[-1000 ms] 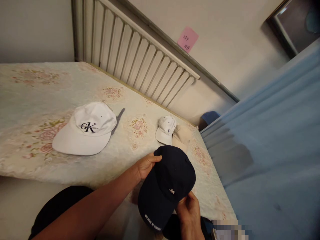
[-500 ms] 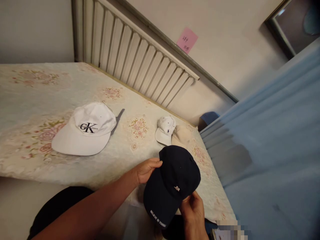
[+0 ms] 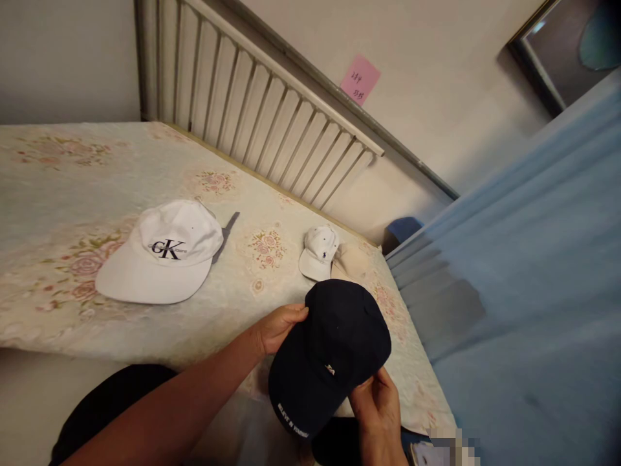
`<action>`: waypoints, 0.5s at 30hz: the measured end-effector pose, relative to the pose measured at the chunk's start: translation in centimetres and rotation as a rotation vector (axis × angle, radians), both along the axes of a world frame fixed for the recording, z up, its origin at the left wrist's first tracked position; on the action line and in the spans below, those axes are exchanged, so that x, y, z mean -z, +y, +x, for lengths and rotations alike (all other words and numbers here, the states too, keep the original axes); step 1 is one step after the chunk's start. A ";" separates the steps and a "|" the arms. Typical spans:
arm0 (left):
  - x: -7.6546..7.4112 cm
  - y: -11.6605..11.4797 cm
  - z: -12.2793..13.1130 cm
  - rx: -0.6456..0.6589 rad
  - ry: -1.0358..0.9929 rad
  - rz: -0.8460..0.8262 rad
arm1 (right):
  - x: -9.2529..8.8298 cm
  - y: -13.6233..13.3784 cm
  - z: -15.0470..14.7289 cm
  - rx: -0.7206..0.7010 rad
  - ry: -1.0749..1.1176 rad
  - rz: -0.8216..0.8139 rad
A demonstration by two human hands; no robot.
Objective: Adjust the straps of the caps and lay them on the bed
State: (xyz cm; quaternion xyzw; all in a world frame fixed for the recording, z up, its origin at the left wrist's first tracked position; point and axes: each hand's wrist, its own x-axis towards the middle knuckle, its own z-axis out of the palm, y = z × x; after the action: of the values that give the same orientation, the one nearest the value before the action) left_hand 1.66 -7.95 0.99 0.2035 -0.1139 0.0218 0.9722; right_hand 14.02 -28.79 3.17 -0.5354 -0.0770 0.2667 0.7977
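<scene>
A dark navy baseball cap (image 3: 344,330) with white lettering along its brim is held up between both hands, its brim pointing down and left. My left hand (image 3: 280,327) grips the cap's left side, thumb on top, the other fingers partly hidden beneath. On the lower right side, my right hand (image 3: 377,401) is closed on the edge of the cap, its fingertips tucked out of sight. To the left, a white cap (image 3: 162,252) with black letters lies on the floral cover. Beyond the navy cap sit a smaller white cap (image 3: 319,251) and a beige cap (image 3: 350,260), side by side.
The floral cover (image 3: 233,291) spreads over a flat surface beside a white radiator (image 3: 272,116). A blue curtain (image 3: 514,278) hangs at the right, with a blue object (image 3: 405,226) by its far edge. A pink note (image 3: 359,79) is on the wall.
The navy cap has turned slightly in my hands, its brim swinging a little to the left. Both hands keep hold of it, and the other caps stay where they lie.
</scene>
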 end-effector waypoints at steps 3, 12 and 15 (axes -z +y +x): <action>-0.1 0.1 -0.1 0.003 -0.009 0.006 | -0.4 -0.2 0.4 0.027 0.054 -0.004; 0.2 0.2 -0.3 -0.016 -0.008 0.043 | -0.5 -0.6 0.8 0.030 0.099 0.022; 0.0 0.3 -0.3 -0.029 0.014 0.009 | -0.2 0.1 -0.5 0.021 0.112 0.049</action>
State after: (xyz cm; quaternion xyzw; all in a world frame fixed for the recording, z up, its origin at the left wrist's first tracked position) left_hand 1.36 -7.69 1.01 0.2099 -0.1041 0.0341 0.9716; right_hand 13.52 -28.67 3.39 -0.5007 -0.0331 0.2858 0.8164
